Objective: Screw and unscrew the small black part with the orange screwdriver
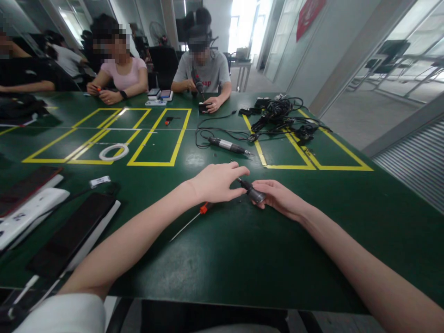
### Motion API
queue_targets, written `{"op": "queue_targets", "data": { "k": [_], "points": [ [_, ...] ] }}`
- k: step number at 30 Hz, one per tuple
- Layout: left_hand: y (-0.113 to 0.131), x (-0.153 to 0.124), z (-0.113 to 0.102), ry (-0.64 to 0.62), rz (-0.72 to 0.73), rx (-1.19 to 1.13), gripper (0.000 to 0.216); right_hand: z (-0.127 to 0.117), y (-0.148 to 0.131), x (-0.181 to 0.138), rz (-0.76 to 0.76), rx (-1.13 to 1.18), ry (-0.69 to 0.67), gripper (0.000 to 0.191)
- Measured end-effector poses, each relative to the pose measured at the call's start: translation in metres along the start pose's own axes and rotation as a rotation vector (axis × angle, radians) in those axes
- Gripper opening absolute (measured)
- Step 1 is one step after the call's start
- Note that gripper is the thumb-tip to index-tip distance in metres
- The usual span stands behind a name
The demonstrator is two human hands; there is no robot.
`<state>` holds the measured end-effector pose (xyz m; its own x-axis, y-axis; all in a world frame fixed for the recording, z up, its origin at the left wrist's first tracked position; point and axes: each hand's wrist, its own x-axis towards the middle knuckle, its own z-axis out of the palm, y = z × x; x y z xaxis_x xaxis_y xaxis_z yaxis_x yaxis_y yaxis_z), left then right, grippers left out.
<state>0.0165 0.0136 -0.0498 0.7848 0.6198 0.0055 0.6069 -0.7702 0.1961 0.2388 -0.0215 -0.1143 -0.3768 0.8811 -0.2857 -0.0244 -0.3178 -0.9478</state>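
A small black flashlight (255,195) with a grey metallic head is held between both hands above the green table. My right hand (279,198) is closed around its wider head end, fingers on the near side. My left hand (220,182) has its thumb and fingers at the thin far end, partly hiding it. Beneath the left hand lies a screwdriver (204,209) with a red handle; its metal shaft points toward the near left, and part of the handle is covered by the hand.
An electric screwdriver (227,144) lies beyond my hands, near a heap of black cables (277,113). A white ring-shaped roll (114,151) rests on yellow tape lines. Phones (74,231) and a white power strip (31,217) occupy the left. Across the table, a person (204,69) handles a tool.
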Motion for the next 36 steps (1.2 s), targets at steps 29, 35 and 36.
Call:
{"op": "queue_targets", "data": {
  "k": [29,35,36],
  "points": [
    [-0.004,0.003,0.007,0.021,0.15,-0.102,0.024,0.0,0.002,0.002,-0.007,-0.036,-0.05,0.056],
    [0.004,0.004,0.01,0.07,0.104,-0.087,0.023,0.005,0.003,0.001,-0.024,-0.096,-0.025,0.053],
    [0.005,0.004,0.011,0.071,0.088,-0.085,0.024,0.006,0.003,0.001,-0.024,-0.109,-0.02,0.052]
  ]
}}
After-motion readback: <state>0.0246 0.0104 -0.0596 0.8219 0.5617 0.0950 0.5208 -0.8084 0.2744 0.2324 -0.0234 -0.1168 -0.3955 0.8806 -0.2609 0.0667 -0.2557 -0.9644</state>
